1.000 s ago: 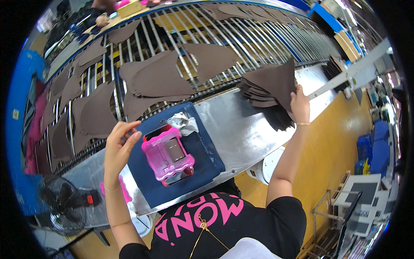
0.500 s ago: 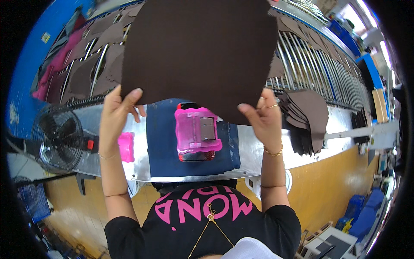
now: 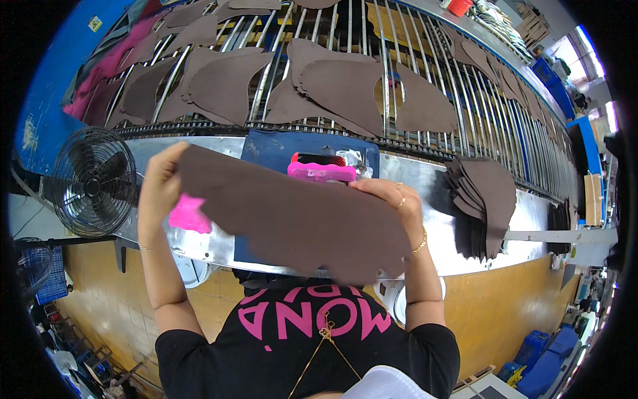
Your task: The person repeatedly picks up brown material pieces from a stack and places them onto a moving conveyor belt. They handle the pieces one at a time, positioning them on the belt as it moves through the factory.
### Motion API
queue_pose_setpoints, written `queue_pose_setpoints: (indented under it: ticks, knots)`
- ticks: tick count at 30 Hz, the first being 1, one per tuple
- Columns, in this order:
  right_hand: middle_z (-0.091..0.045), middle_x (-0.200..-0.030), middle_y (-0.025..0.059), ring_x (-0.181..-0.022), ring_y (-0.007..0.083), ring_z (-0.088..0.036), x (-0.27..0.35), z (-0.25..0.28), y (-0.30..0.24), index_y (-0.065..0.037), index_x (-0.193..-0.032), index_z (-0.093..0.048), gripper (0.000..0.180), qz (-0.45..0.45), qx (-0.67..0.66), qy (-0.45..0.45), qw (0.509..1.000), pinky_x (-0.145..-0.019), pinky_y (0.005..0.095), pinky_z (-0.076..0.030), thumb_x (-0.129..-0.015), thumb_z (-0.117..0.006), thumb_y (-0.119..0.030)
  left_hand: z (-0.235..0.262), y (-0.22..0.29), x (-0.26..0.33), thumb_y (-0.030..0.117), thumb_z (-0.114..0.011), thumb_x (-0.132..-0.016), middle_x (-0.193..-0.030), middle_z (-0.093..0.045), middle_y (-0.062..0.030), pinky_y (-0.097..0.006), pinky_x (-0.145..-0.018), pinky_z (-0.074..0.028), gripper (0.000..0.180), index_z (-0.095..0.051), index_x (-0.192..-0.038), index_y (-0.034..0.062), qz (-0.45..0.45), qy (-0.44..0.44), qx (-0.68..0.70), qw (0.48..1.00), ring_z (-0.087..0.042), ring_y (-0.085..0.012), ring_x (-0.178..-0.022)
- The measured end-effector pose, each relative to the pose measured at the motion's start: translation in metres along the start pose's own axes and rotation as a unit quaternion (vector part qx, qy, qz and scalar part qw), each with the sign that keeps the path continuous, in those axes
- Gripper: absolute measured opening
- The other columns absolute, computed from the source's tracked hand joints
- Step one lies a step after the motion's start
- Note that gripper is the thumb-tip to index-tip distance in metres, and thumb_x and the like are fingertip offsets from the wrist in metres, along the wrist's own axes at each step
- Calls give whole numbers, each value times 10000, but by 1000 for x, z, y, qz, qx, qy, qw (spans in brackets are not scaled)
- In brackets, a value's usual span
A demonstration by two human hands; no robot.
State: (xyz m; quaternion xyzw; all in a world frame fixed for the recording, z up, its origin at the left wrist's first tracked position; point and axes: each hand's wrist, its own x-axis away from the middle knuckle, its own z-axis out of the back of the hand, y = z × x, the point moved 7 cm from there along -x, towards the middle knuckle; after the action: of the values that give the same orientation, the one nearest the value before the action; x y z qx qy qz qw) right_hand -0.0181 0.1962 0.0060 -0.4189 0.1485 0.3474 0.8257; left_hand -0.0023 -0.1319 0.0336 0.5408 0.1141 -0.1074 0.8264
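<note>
A dark brown fabric piece (image 3: 292, 223) with curved edges hangs in front of me, held between both hands. My left hand (image 3: 161, 179) pinches its upper left corner. My right hand (image 3: 392, 198) grips the upper edge on the other side, thumb on top; its remaining fingers are partly hidden. Behind the fabric, a pink-framed device (image 3: 322, 173) with red and black parts lies on a dark blue mat (image 3: 272, 143), mostly covered by the piece. Close to my left hand, a bright pink scalloped piece (image 3: 191, 216) lies on the metal table.
Beyond the metal table (image 3: 432, 171), a rack of metal rollers (image 3: 332, 33) carries several brown cut pieces (image 3: 226, 83). A stack of brown pieces (image 3: 488, 193) sits on the right. A black fan (image 3: 93, 183) stands left; a white bar (image 3: 561, 235) crosses at far right.
Both hands have brought the fabric down from its raised position over the rack toward my body. It now hangs over the mat's front part, and the rack is uncovered.
</note>
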Motion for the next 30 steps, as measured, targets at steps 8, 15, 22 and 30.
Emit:
queue_pose_setpoints:
  ticks: [8, 15, 22, 30]
  knots:
    - [-692, -866, 91, -774, 201, -661, 89, 49, 44, -53, -986, -678, 263, -226, 30, -24, 973, -695, 268, -497, -744, -578, -28, -108, -1, -26, -31, -639, -756, -716, -571, -111, -302, -600, -487, 119, -657, -873, -17, 77, -230, -104, 965, -624, -145, -709]
    - [-660, -862, 88, -785, 150, -642, 220, 149, 75, 31, -982, -646, 255, -436, -80, 91, 892, -718, 263, -511, -791, -614, -135, -196, 53, -37, 119, -712, -722, -819, -535, -52, -350, -658, -480, 111, -680, -822, 81, -216, -268, -163, 925, -575, -257, -762]
    - [-602, -805, 47, -744, 148, -538, 190, 216, 24, 64, -1021, -583, 240, -336, 110, 216, 910, -681, 282, -449, -901, -616, -141, -248, 103, -98, 124, -671, -772, -894, -518, -77, -368, -683, -463, 76, -661, -816, 62, -283, -172, -57, 942, -553, -254, -855]
    - [-541, -682, 12, -424, 43, -402, 124, 222, 82, 3, -1037, -550, 202, -389, -31, 336, 857, -361, 200, -277, -927, -580, -164, -257, 154, -173, 227, -671, -811, -1095, -504, -132, -374, -893, -414, 252, -655, -1035, 114, -427, 35, -106, 897, -510, -312, -1013]
